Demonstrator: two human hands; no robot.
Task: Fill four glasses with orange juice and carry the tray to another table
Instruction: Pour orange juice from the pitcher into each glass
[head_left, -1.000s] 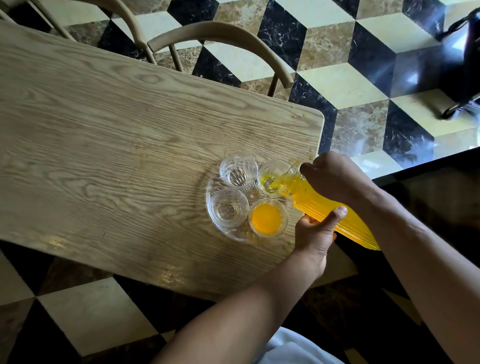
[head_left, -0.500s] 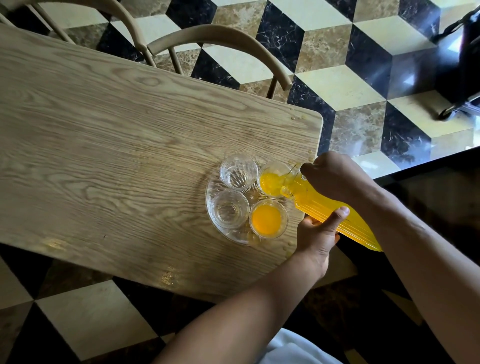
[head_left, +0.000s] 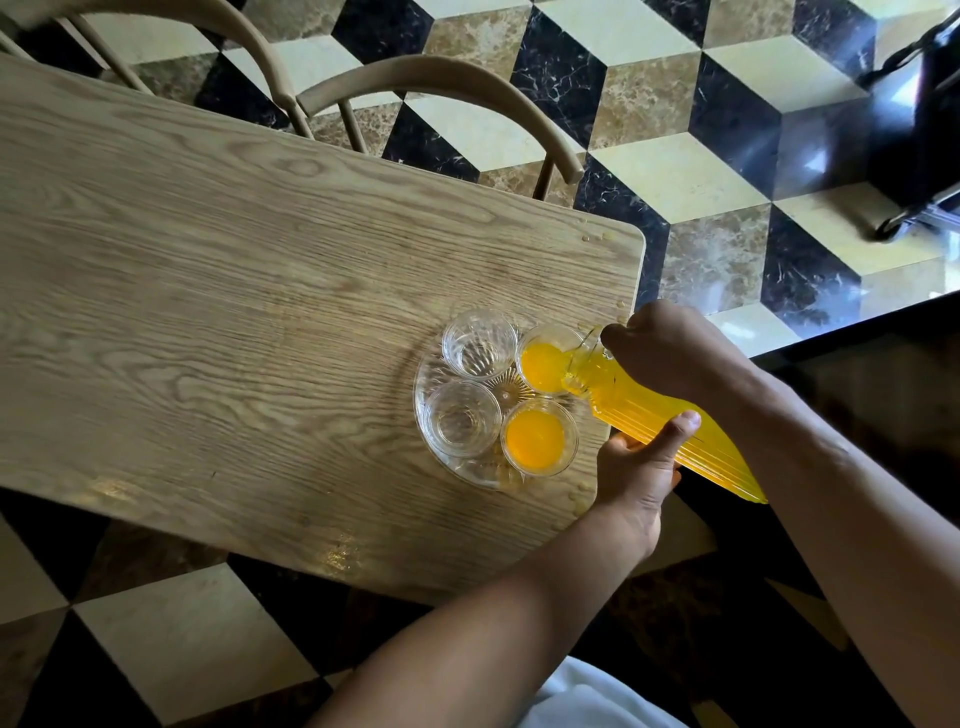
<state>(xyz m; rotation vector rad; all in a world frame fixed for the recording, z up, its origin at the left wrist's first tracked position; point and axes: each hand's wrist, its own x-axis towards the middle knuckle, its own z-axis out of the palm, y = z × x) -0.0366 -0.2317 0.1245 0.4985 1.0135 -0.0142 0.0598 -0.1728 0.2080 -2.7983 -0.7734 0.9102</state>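
A single head-worn view looks steeply down and forward from above the near right corner of the tabletop. It sits close over the person's forearms, which enter from the near right edge. The tabletop runs diagonally toward the far left, chair backs at its far side, and patterned floor fills the far right.

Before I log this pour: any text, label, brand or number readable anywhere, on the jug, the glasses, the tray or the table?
None can be read.
Ribbed glass jug: plain, no label or marking shows.
Four glasses, such as the far empty one, and the glass tray: moulded pattern only.
Wooden table: bare grain, no print.
Dark object on the floor at the upper right: too dim to show any lettering.
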